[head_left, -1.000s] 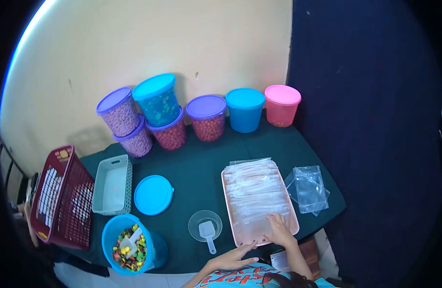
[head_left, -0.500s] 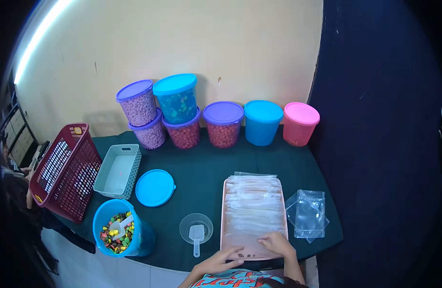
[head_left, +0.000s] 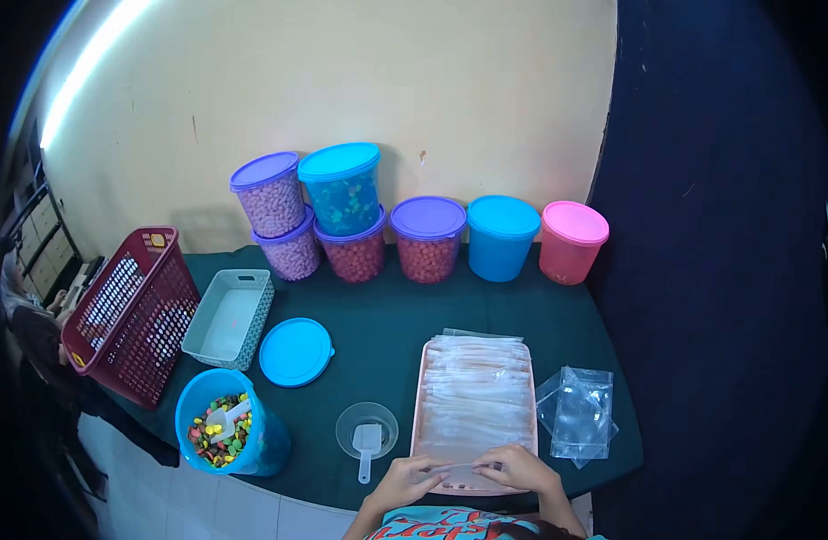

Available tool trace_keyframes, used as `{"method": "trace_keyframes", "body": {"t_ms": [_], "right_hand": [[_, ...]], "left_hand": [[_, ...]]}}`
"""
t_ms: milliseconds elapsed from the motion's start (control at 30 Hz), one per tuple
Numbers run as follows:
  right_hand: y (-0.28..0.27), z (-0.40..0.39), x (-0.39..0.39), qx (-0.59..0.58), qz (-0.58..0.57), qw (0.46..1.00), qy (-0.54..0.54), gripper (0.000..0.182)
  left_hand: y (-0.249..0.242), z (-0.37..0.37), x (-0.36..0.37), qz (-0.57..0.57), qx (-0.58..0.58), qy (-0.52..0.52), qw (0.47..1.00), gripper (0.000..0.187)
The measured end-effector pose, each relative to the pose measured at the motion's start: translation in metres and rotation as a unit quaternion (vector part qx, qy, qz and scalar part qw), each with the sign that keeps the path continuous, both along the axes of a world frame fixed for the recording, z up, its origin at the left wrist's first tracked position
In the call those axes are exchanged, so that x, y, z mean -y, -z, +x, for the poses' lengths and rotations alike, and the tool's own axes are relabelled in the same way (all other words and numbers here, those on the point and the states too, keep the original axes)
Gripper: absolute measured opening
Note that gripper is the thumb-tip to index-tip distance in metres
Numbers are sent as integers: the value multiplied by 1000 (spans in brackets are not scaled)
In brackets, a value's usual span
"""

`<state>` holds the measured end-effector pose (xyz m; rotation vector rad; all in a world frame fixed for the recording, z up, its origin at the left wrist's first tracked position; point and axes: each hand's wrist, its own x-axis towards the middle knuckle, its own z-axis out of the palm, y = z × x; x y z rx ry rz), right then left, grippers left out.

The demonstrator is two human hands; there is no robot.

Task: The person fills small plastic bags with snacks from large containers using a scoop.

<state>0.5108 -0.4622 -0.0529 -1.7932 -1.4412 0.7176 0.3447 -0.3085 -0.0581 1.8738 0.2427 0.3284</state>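
Note:
Over the near end of a pink tray [head_left: 417, 414], my left hand [head_left: 407, 480] and my right hand [head_left: 514, 470] pinch the two ends of a clear plastic packet [head_left: 460, 466]. Small brown pieces show low in the tray below it. Rows of filled clear packets [head_left: 477, 387] fill the rest of the tray. Left of the tray, a white scoop [head_left: 367, 441] rests in a clear bowl [head_left: 344, 423]. Flat empty plastic bags [head_left: 583, 414] lie to the right.
An open blue tub [head_left: 268, 441] of colourful candies with a scoop stands at front left, near a blue lid [head_left: 295, 352], a grey-green basket [head_left: 229, 315] and a maroon basket [head_left: 144, 351]. Lidded tubs [head_left: 427, 241] line the wall. A person [head_left: 49, 351] stands at far left.
My hands have come closer together and now hold the packet by its ends, slightly raised. The camera view has shifted a little.

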Motion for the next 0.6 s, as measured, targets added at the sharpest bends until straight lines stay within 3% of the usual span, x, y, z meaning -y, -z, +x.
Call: {"method": "trace_keyframes", "body": {"t_ms": [167,267,333,467,533,600], "right_hand": [[-2,18,20,-21,-60,998,-26,19],[-6,26,35,-35,-96,994,-26,18],[-5,28,39,-83,-66,994,16,17],[-14,25,36,-63,-30,993,96,16],[-24,21,31,-72,77,978,182,18],[-33,16,24,-69,88,978,177,20]], "left_hand": [[3,-2,5,-4,20,-54,998,17],[16,-8,2,-70,13,-57,996,16],[16,-12,2,-102,-7,-63,993,16],[9,-21,1,-133,-1,-56,990,16],[8,-30,-3,-149,-13,-52,987,17],[3,-45,-7,-110,-39,-57,992,17]]}}
